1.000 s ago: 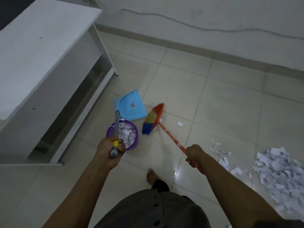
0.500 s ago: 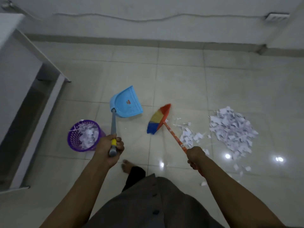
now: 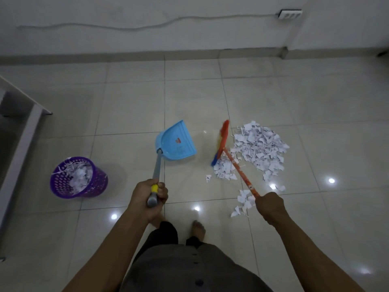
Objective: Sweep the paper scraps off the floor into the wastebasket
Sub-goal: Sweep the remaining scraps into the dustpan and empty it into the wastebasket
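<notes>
Tiled floor (image 3: 126,102); fingers (image 3: 163,189) around broom (image 3: 235,164), dustpan (image 3: 176,142).

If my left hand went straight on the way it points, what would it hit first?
Likely the blue dustpan: your left hand grips its handle, which runs straight ahead to it. The hand's height above the floor is unclear.

Both arms outstretched, left hand (image 3: 150,196) clenched, right hand (image 3: 270,204) clenched

Dim, bluish, glare spots on glossy floor (image 3: 273,98), edges bowed
</notes>
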